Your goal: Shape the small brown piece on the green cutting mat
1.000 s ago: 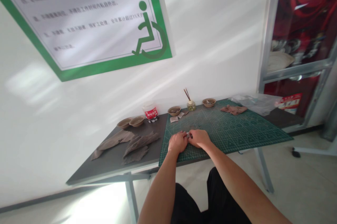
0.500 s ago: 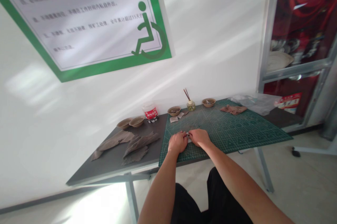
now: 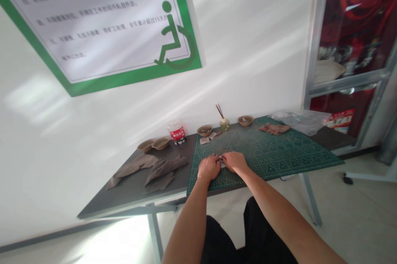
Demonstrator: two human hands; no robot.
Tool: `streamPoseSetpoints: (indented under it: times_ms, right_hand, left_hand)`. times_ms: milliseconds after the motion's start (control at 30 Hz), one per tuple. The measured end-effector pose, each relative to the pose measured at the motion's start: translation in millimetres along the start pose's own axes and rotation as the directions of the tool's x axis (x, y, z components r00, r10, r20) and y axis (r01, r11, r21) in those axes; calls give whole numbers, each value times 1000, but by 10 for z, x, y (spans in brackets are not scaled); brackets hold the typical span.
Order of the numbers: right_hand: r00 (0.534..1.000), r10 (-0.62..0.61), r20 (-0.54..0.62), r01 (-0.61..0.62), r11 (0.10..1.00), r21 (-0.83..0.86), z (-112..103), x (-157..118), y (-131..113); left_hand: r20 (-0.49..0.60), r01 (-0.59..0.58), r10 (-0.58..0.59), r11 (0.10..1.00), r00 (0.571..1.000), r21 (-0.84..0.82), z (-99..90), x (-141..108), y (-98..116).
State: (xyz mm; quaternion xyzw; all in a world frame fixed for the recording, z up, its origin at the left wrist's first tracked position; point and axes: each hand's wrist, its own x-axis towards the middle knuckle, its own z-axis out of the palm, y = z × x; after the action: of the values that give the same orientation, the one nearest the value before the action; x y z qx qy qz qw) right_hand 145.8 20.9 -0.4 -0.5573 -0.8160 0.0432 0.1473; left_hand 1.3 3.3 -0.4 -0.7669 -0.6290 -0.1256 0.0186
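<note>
Grey tabletop [image 3: 122, 200], green cutting mat [image 3: 288, 160]: what's happening near the mat's front edge?

Just a small pale sliver [image 3: 221, 159], too small to name, held up between the left hand [image 3: 209, 167] and the right hand [image 3: 234, 162].

How do the fingers [image 3: 217, 158] stand?

Narrow on both sides, tips curled in and closing on it. Keeping the wrists low against the mat looks like the steady way to work something this fine.

And around it?

Rough brown wood slabs [image 3: 164, 171] left of the mat, small tan bowls [image 3: 204, 130], a jar of sticks [image 3: 225, 124], a plastic bag [image 3: 297, 122]. Above, a white wall [image 3: 248, 49] carries a green-bordered notice [image 3: 93, 20].
</note>
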Motion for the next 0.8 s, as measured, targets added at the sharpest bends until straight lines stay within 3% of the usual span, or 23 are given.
streamPoseSetpoints:
  times_ms: [800]
  right_hand:
    - [1000,-6,8,6,1000,15,-40,-15,1]
  left_hand:
    - [16,8,-8,1000,1000,-10,-63,-21,46]
